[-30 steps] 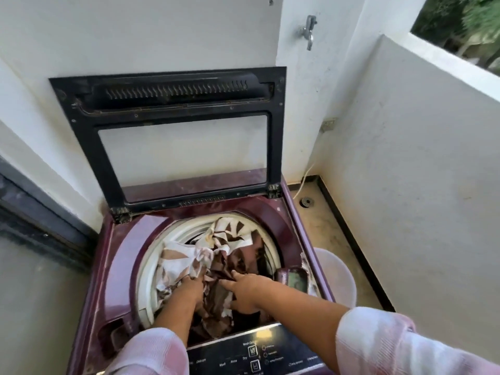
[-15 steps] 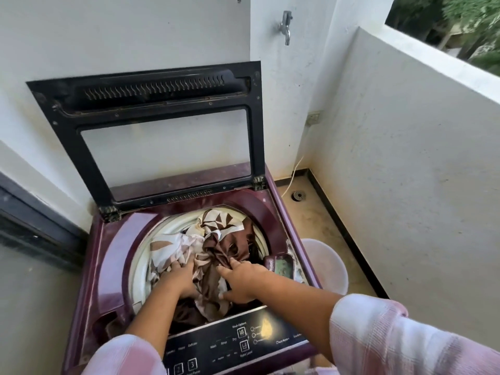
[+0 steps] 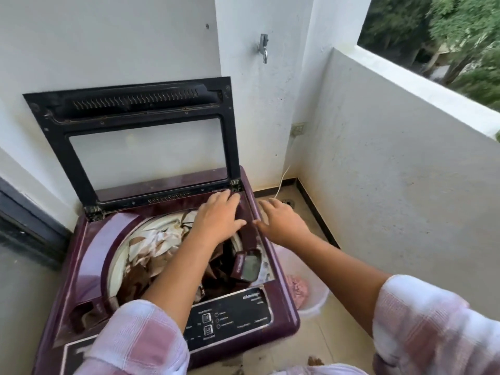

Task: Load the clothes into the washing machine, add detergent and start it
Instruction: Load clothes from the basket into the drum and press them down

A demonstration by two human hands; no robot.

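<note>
A maroon top-loading washing machine [image 3: 89, 255] stands with its black-framed glass lid [image 3: 140, 142] raised against the wall. Brown and white patterned clothes [image 3: 154, 247] fill its drum. My left hand [image 3: 216, 217] hovers flat over the machine's back right corner, fingers apart, holding nothing. My right hand [image 3: 281, 220] is beside it, past the machine's right edge, also empty with fingers spread. An open detergent compartment [image 3: 249, 267] shows at the drum's right. The black control panel [image 3: 230, 318] is at the front.
A white basket [image 3: 311, 301] with pink cloth [image 3: 297, 289] stands on the floor right of the machine. A low balcony wall [image 3: 392, 185] closes the right side. A tap [image 3: 263, 48] and a socket [image 3: 297, 129] are on the back wall; a floor drain [image 3: 288, 203] is in the corner.
Both hands have let go of the clothes in the drum and lifted out, moving up and to the right toward the machine's back right corner. The camera swung right.
</note>
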